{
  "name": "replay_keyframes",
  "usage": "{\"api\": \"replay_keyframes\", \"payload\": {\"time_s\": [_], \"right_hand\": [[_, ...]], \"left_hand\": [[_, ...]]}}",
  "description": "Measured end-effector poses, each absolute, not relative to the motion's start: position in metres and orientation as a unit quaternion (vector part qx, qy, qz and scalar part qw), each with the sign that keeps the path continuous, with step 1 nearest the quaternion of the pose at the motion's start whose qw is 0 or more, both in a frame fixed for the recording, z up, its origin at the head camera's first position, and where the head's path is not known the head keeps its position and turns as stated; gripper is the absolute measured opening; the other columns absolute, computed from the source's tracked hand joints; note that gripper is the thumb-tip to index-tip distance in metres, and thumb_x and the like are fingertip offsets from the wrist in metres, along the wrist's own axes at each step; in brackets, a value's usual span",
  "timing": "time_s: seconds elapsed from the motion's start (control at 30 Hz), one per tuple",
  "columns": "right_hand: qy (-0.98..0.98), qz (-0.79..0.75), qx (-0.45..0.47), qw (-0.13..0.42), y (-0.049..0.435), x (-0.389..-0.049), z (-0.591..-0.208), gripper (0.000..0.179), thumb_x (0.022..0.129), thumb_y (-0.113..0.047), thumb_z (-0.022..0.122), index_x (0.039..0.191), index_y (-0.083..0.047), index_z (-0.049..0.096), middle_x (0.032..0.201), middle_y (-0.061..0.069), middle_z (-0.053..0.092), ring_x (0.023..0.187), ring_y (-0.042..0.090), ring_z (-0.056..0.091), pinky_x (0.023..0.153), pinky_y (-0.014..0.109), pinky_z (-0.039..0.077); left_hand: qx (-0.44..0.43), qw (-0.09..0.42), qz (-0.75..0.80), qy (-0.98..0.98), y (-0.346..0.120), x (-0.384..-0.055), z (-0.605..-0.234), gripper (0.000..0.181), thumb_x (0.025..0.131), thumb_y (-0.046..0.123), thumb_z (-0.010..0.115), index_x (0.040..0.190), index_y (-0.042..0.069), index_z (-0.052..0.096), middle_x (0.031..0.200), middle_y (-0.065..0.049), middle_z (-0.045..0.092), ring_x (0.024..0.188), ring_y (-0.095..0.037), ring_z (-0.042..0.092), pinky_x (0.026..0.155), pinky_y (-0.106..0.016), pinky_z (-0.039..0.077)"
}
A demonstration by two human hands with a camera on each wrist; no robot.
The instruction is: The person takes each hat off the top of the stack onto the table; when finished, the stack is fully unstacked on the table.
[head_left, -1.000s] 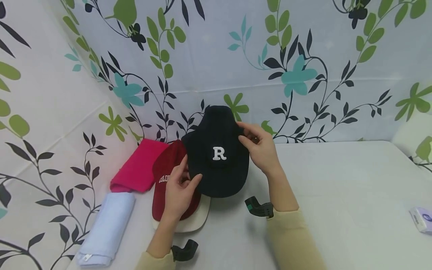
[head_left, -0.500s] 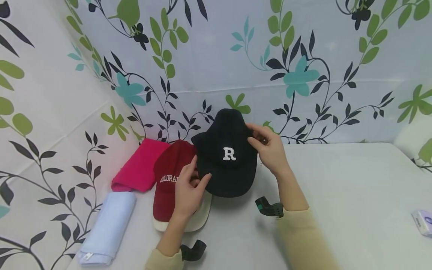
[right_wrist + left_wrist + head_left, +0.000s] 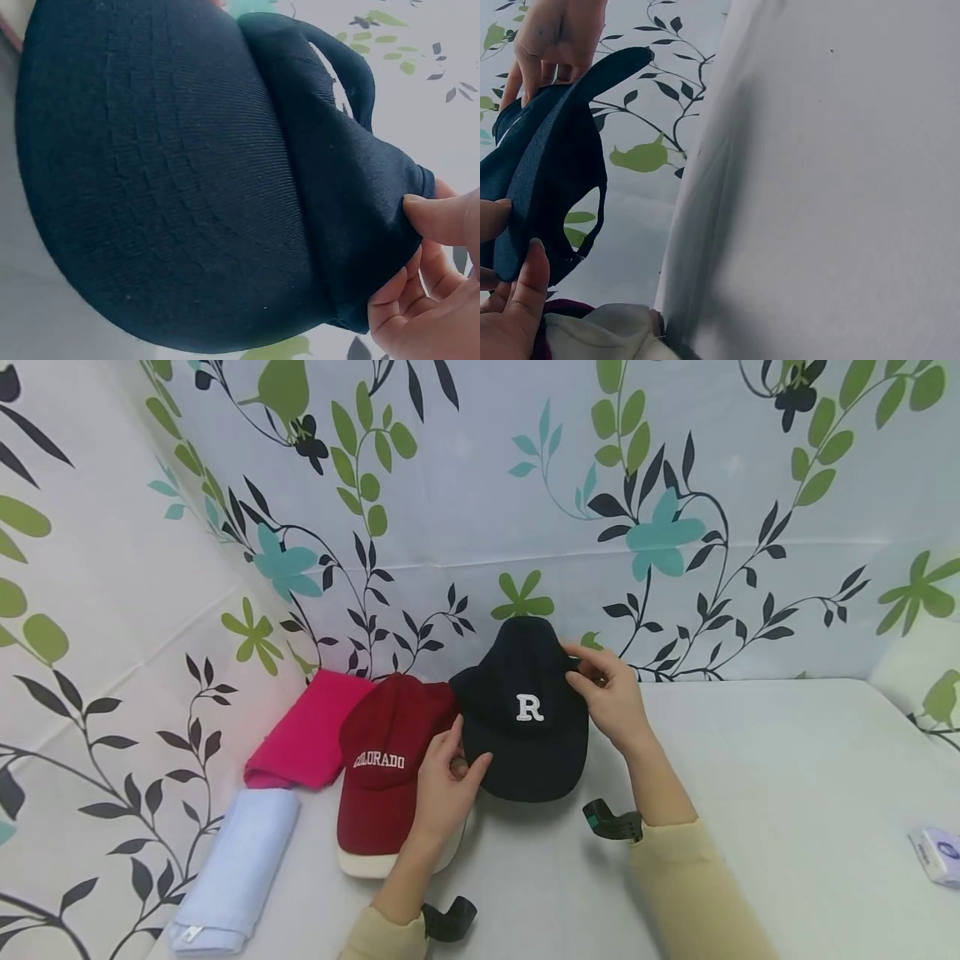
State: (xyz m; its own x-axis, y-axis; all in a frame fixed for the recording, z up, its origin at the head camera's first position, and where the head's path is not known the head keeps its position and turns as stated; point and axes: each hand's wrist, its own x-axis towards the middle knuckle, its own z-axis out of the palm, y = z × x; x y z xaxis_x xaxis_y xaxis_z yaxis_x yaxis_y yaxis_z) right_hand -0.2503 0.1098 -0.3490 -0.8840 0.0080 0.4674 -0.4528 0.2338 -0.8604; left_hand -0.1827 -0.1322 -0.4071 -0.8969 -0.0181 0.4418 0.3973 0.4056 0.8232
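Note:
A dark navy baseball cap (image 3: pixel 525 743) with a white letter R hangs in the air between both hands, brim toward the person. My left hand (image 3: pixel 442 785) pinches the left edge of its brim; in the left wrist view the thumb (image 3: pixel 531 285) lies against the brim. My right hand (image 3: pixel 611 697) grips the right side of the crown, with thumb and fingers on the fabric in the right wrist view. A red cap (image 3: pixel 378 802) with a cream brim and the word COLORADO lies on the table just left, partly covered by the left hand and forearm.
Behind the red cap lies a folded pink cloth (image 3: pixel 315 727). A rolled light blue towel (image 3: pixel 236 868) is at the table's left edge. On the far right sits a small white-and-purple pack (image 3: pixel 936 855). Leaf-patterned curtain (image 3: pixel 465 468) closes off the back and left.
Both hands have carried the navy cap to the right and slightly lower, uncovering more of the red cap and its lettering. Both grips stay the same.

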Motion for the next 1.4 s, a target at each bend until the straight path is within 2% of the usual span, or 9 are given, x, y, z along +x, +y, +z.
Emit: {"api": "replay_keyframes", "payload": {"time_s": [0.4, 0.73, 1.0, 1.13, 1.3, 1.4], "right_hand": [[-0.773, 0.594, 0.111, 0.194, 0.118, -0.264, -0.367, 0.036, 0.097, 0.001, 0.064, 0.132, -0.002, 0.066, 0.104, 0.018, 0.055, 0.093, 0.021, 0.048, 0.084, 0.033, 0.043], [-0.771, 0.598, 0.081, 0.204, 0.124, -0.271, -0.379, 0.035, 0.096, 0.002, 0.063, 0.13, -0.005, 0.068, 0.103, 0.015, 0.054, 0.092, 0.02, 0.048, 0.084, 0.036, 0.042], [-0.774, 0.6, 0.061, 0.192, 0.124, -0.277, -0.388, 0.035, 0.096, 0.002, 0.063, 0.13, -0.004, 0.068, 0.105, 0.014, 0.053, 0.094, 0.02, 0.048, 0.08, 0.032, 0.042], [-0.779, 0.6, 0.048, 0.177, 0.124, -0.279, -0.395, 0.035, 0.097, 0.001, 0.062, 0.132, -0.005, 0.067, 0.107, 0.014, 0.053, 0.096, 0.02, 0.048, 0.081, 0.032, 0.043], [-0.774, 0.612, 0.041, 0.158, 0.124, -0.282, -0.4, 0.036, 0.097, 0.002, 0.063, 0.132, -0.005, 0.067, 0.11, 0.016, 0.054, 0.098, 0.021, 0.049, 0.082, 0.032, 0.044], [-0.774, 0.614, 0.037, 0.15, 0.123, -0.283, -0.402, 0.036, 0.097, 0.001, 0.062, 0.133, -0.005, 0.066, 0.111, 0.017, 0.053, 0.099, 0.022, 0.049, 0.083, 0.033, 0.043]], "left_hand": [[-0.096, 0.169, -0.534, -0.823, -0.115, -0.187, -0.411, 0.065, 0.091, 0.004, 0.074, 0.148, -0.006, 0.044, 0.125, -0.016, 0.057, 0.089, -0.022, 0.056, 0.068, -0.02, 0.051], [-0.095, 0.164, -0.506, -0.842, -0.102, -0.191, -0.419, 0.067, 0.09, 0.007, 0.075, 0.148, -0.006, 0.045, 0.132, -0.018, 0.055, 0.075, -0.014, 0.051, 0.063, -0.022, 0.047], [-0.087, 0.164, -0.477, -0.859, -0.097, -0.194, -0.427, 0.069, 0.088, 0.011, 0.078, 0.146, -0.007, 0.046, 0.14, -0.021, 0.053, 0.079, -0.017, 0.055, 0.068, -0.024, 0.051], [-0.081, 0.167, -0.46, -0.869, -0.096, -0.194, -0.429, 0.065, 0.088, 0.014, 0.077, 0.143, -0.008, 0.05, 0.142, -0.023, 0.053, 0.087, -0.022, 0.058, 0.073, -0.03, 0.052], [-0.075, 0.15, -0.446, -0.879, -0.095, -0.194, -0.431, 0.065, 0.088, 0.014, 0.078, 0.141, -0.012, 0.05, 0.14, -0.026, 0.053, 0.084, -0.025, 0.058, 0.077, -0.039, 0.051], [-0.075, 0.133, -0.449, -0.88, -0.095, -0.195, -0.431, 0.066, 0.088, 0.015, 0.077, 0.141, -0.013, 0.049, 0.141, -0.028, 0.051, 0.097, -0.033, 0.06, 0.088, -0.046, 0.051]]}}
